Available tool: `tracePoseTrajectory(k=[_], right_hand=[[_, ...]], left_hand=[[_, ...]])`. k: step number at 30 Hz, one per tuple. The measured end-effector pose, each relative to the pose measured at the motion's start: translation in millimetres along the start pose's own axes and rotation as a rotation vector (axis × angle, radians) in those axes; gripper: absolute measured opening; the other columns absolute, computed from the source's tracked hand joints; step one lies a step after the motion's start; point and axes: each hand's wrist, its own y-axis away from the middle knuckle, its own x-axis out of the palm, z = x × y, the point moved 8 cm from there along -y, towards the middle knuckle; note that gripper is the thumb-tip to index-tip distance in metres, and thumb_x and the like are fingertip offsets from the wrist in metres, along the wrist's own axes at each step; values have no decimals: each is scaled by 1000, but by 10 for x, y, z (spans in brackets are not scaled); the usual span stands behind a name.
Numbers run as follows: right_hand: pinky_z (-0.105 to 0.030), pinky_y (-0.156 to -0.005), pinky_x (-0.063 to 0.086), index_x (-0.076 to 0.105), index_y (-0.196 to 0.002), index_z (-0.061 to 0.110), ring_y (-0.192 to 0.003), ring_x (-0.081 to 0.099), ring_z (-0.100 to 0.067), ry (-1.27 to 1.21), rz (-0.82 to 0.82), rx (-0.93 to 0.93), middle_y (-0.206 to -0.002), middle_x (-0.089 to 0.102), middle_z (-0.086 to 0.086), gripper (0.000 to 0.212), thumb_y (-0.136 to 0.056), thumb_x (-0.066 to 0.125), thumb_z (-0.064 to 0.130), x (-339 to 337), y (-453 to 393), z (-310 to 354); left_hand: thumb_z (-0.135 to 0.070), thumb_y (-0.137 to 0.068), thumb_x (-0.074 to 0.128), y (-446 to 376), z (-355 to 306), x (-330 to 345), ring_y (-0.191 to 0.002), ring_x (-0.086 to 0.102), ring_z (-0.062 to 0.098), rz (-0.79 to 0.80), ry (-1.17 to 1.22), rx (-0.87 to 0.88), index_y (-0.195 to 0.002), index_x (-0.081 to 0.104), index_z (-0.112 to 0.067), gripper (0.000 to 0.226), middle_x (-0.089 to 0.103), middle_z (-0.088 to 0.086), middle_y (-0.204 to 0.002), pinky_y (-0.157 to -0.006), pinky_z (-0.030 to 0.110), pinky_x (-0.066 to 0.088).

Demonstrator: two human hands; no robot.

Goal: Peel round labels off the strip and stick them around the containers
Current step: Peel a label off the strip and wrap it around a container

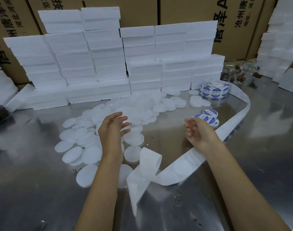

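1. On the metal table [42, 172], we saw a wide heap of round white containers [119, 117] spread between us and the wall of white foam boxes [109, 55].
2. Our left hand [113, 129] hovered over the heap with fingers loosely spread, its grip open and holding nothing.
3. Our right hand [199, 132] hung just beside the labelled containers, fingers relaxed and likewise empty (we could not tell whether it brushed the strip beneath the wrist).
4. A roll of blue round labels [215, 90] sat at the far right, and from it the strip [175, 170] curved forward along the table edge, curling up near our forearms; the near stretch looked already bare of labels.
5. We judged the task barely begun: only a small stack of labelled containers [207, 118] lay by the right hand, while dozens remained plain white.
6. Next, we thought, would come picking an unlabelled container and peeling a fresh label.
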Motion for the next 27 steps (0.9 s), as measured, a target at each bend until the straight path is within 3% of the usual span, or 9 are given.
tracePoseTrajectory(k=[3,6,9,11,15,21,25,27], right_hand=[[-23,-48,45,65,-97,9,-53,50,-11,541,29,-266,-73,63,-5,11,-94,54,9,298,92,25],[-24,-82,50,71,-100,22,-85,61,-6,979,255,-521,-100,70,7,26,-87,58,4,793,215,-213],[-28,-99,44,67,-113,37,-112,55,-6,1164,433,-498,-127,60,13,30,-83,71,32,1064,183,-562],[-37,-102,46,62,-119,38,-115,55,-10,1234,440,-520,-128,58,11,46,-76,75,50,1156,139,-672],[-43,-99,46,60,-118,35,-107,56,-11,1238,412,-660,-109,61,16,52,-72,79,47,1239,165,-681],[-13,-81,40,55,-113,40,-101,57,0,984,289,-755,-107,61,23,51,-72,83,39,1122,306,-306],[-15,-85,41,56,-116,39,-108,56,-2,890,281,-838,-111,63,24,52,-72,81,32,1094,532,-111],[-9,-82,38,55,-119,38,-112,54,0,898,315,-852,-113,62,24,53,-73,79,27,1092,622,-87]], left_hand=[[0,-94,48,-49,-49,-129,-77,69,19,-82,5,43,-97,70,-13,26,72,6,-90,-60,23,57],[0,-94,46,-78,-57,-180,-73,68,18,-112,-2,59,-93,70,-14,28,72,6,-89,-58,22,56],[-2,-94,46,-83,-52,-182,-73,69,17,-121,-33,72,-91,70,-17,28,73,5,-89,-58,22,56],[-3,-95,47,-84,-48,-177,-72,69,14,-117,-48,79,-91,70,-18,28,73,4,-88,-59,22,56],[-3,-94,47,-71,-37,-160,-66,69,9,-101,-56,71,-90,70,-19,28,73,2,-86,-56,20,55],[-7,-96,51,-48,4,-41,-90,67,20,-9,-116,-1,-103,66,-19,21,70,5,-100,-66,25,56],[-12,-99,55,110,141,321,-87,75,24,336,-9,-199,-124,62,-21,27,70,8,-110,-68,32,62],[-2,-100,49,213,159,475,-94,75,33,491,29,-215,-128,62,-23,38,74,11,-112,-79,39,63]])
